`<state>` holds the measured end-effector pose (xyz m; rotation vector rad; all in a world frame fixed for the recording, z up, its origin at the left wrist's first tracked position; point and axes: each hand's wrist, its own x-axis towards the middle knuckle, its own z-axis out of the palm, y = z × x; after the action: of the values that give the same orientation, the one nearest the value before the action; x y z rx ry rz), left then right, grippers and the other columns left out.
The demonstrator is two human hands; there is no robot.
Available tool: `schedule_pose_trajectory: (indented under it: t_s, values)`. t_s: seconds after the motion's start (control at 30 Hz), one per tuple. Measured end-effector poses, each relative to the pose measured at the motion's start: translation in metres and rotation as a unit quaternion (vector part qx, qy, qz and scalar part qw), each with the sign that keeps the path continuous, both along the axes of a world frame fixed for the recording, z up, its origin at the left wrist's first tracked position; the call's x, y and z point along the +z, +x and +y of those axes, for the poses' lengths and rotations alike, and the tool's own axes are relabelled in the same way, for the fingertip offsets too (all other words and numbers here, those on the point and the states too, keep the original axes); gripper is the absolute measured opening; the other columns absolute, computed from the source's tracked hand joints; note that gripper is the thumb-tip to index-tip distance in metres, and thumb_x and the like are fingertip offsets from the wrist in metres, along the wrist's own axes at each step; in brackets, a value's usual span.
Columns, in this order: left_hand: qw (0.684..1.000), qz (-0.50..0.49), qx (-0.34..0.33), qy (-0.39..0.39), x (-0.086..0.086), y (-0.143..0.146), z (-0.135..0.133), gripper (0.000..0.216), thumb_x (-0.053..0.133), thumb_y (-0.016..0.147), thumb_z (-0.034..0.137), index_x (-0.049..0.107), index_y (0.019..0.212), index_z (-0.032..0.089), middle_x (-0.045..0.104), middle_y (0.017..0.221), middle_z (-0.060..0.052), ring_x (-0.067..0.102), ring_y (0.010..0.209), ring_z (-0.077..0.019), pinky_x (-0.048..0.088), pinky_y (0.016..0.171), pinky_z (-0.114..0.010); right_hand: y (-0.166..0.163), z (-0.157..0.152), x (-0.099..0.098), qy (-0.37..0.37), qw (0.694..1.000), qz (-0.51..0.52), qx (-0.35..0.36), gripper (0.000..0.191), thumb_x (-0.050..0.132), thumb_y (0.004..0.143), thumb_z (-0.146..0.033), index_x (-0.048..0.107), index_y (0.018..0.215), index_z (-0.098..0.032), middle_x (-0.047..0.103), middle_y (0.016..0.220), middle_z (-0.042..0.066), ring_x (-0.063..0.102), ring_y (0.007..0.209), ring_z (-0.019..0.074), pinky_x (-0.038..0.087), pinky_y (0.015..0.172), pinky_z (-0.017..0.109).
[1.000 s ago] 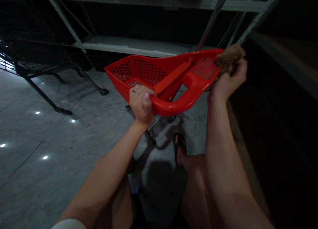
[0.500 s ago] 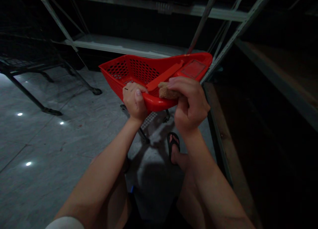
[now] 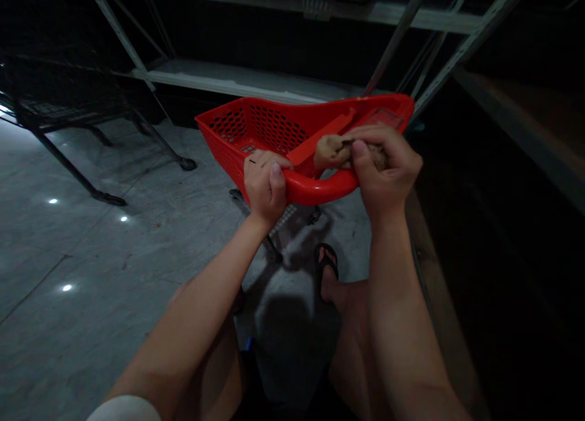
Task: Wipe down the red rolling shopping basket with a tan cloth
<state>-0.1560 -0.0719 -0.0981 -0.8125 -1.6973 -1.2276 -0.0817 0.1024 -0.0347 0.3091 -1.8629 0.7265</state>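
Observation:
A red plastic shopping cart (image 3: 274, 125) with perforated basket walls stands in front of me. My left hand (image 3: 266, 186) is closed around the left part of its curved red handle (image 3: 320, 187). My right hand (image 3: 388, 165) grips a crumpled, light-brown cloth (image 3: 333, 152), the thumb pressed on top of it. The cloth is held just above the right part of the handle; whether it touches there I cannot tell. Part of the cloth is hidden inside the fingers.
A white metal shelf rack (image 3: 237, 80) stands behind the cart. On the left is a dark wire cart (image 3: 50, 122) on wheeled legs. A low wooden ledge (image 3: 439, 311) runs along the dark right side. My sandalled foot (image 3: 326, 262) is on the grey floor (image 3: 137, 256).
My right hand has turned and drawn to the right, so more of the cloth shows. The view has shifted slightly, moving the cart rightward in it. My left hand keeps its grip.

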Motion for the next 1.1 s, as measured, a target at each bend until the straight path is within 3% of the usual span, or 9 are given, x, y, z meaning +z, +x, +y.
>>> schedule_pose_trajectory:
  t_s: [0.1, 0.23, 0.43, 0.6, 0.7, 0.87, 1.0, 1.1]
  values:
    - [1.0, -0.001, 0.004, -0.009, -0.002, 0.001, 0.0, 0.059, 0.015, 0.113, 0.049, 0.058, 0.08, 0.023, 0.065, 0.077, -0.001, 0.062, 0.08, -0.0195, 0.043, 0.087, -0.04, -0.004, 0.004, -0.004, -0.037, 0.999, 0.026, -0.027, 0.025, 0.063, 0.1, -0.046, 0.072, 0.087, -0.027, 0.077, 0.084, 0.003, 0.073, 0.082, 0.0201, 0.059, 0.081, 0.039]
    - [1.0, -0.02, 0.0, -0.005, -0.004, 0.002, 0.0, 0.06, 0.012, 0.113, 0.051, 0.058, 0.083, 0.024, 0.066, 0.082, -0.002, 0.062, 0.084, -0.0205, 0.043, 0.09, -0.041, 0.011, -0.02, 0.008, -0.004, 1.0, -0.005, -0.018, 0.019, 0.064, 0.101, -0.04, 0.075, 0.092, -0.028, 0.079, 0.086, 0.001, 0.074, 0.08, 0.0178, 0.059, 0.075, 0.033]
    - [1.0, -0.024, 0.005, 0.002, -0.011, -0.006, 0.002, 0.058, 0.012, 0.112, 0.051, 0.057, 0.087, 0.025, 0.065, 0.088, -0.003, 0.06, 0.088, -0.0211, 0.043, 0.09, -0.041, 0.032, -0.069, 0.025, 0.108, 0.991, -0.084, 0.0, 0.02, 0.057, 0.105, -0.025, 0.076, 0.109, -0.022, 0.081, 0.109, 0.007, 0.077, 0.103, 0.021, 0.061, 0.093, 0.035]
    - [1.0, -0.013, 0.008, -0.014, -0.016, -0.012, 0.002, 0.049, 0.02, 0.113, 0.051, 0.059, 0.098, 0.026, 0.064, 0.092, -0.003, 0.062, 0.093, -0.0213, 0.043, 0.093, -0.04, 0.028, -0.087, 0.018, 0.128, 0.981, -0.118, -0.088, 0.027, 0.051, 0.108, -0.025, 0.077, 0.116, -0.024, 0.079, 0.118, 0.008, 0.075, 0.113, 0.0235, 0.057, 0.101, 0.037]
    - [1.0, -0.015, -0.007, -0.016, -0.015, -0.01, -0.001, 0.048, 0.021, 0.113, 0.048, 0.062, 0.105, 0.026, 0.067, 0.096, -0.004, 0.063, 0.097, -0.0221, 0.044, 0.095, -0.041, 0.023, -0.081, 0.013, 0.133, 0.982, -0.085, -0.099, 0.029, 0.049, 0.108, -0.028, 0.076, 0.117, -0.024, 0.08, 0.115, 0.007, 0.076, 0.109, 0.0227, 0.058, 0.098, 0.036]
    - [0.999, 0.014, -0.021, -0.03, -0.008, -0.006, -0.005, 0.054, 0.018, 0.113, 0.046, 0.064, 0.098, 0.024, 0.07, 0.092, -0.003, 0.067, 0.093, -0.0213, 0.046, 0.092, -0.04, 0.019, -0.046, 0.008, 0.123, 0.989, 0.005, -0.082, 0.027, 0.049, 0.107, -0.027, 0.075, 0.107, -0.022, 0.082, 0.102, 0.007, 0.078, 0.097, 0.0196, 0.061, 0.09, 0.034]
    - [0.999, 0.008, -0.02, -0.048, -0.005, 0.0, -0.005, 0.056, 0.017, 0.113, 0.046, 0.065, 0.095, 0.023, 0.072, 0.091, -0.003, 0.068, 0.093, -0.0209, 0.047, 0.094, -0.041, 0.016, -0.022, 0.001, 0.064, 0.991, 0.0, -0.119, 0.036, 0.044, 0.108, -0.039, 0.074, 0.094, -0.024, 0.079, 0.087, 0.005, 0.076, 0.083, 0.0205, 0.061, 0.078, 0.037]
    - [0.998, 0.009, 0.011, -0.055, -0.004, 0.005, -0.002, 0.058, 0.015, 0.113, 0.047, 0.064, 0.092, 0.023, 0.071, 0.088, -0.003, 0.068, 0.09, -0.0203, 0.048, 0.092, -0.04, 0.02, -0.025, 0.001, 0.027, 0.993, -0.021, -0.111, 0.039, 0.043, 0.108, -0.043, 0.072, 0.089, -0.024, 0.076, 0.084, 0.005, 0.074, 0.08, 0.0205, 0.06, 0.076, 0.037]
